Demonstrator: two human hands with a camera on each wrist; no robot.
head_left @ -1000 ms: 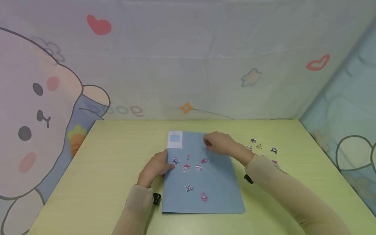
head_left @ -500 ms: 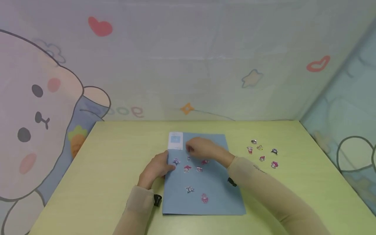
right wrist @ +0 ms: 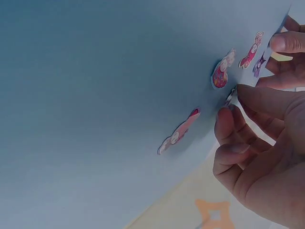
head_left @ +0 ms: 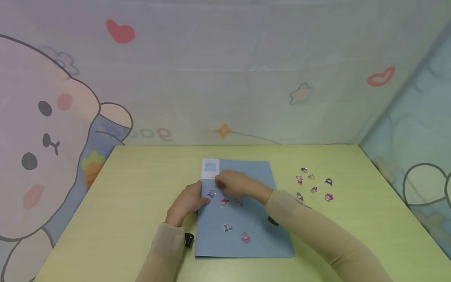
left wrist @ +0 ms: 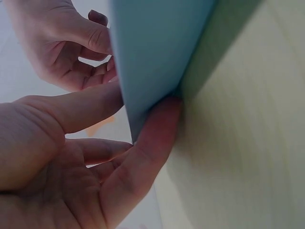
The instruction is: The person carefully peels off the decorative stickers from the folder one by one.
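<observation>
While the left hand (head_left: 187, 199) held its left edge, a blue folder (head_left: 258, 246) lay on the table (head_left: 148, 168), front and centre before the person.

Item one: blue folder, white label (head_left: 210, 167) at the far left corner. Weight judged light; body thin and fairly stiff, likely to flex at the margins; cover smooth, apt to slide or swivel if pushed. Best hold: by an edge, thumb above and a finger beneath, as found; a crease at the rim was the likeliest damage.

Item two: cover stickers (head_left: 227, 227), several, scattered over the near and middle parts of the cover.

Item three: small sticker (right wrist: 230, 97), at the fingertips of the right hand (head_left: 233, 183). Those fingers were curled; whether they pinched the piece or merely touched it could not be told.

Item four: loose stickers (head_left: 329, 181), a scatter on the table, right of the folder and apart from it. Judged almost weightless, thin, bendable, perhaps glossy; backing not seen, tackiness unknown. Best hold: lightly by the rim, between thumb and forefinger, the printed face spared; a hard pinch might have curled or torn them.
</observation>
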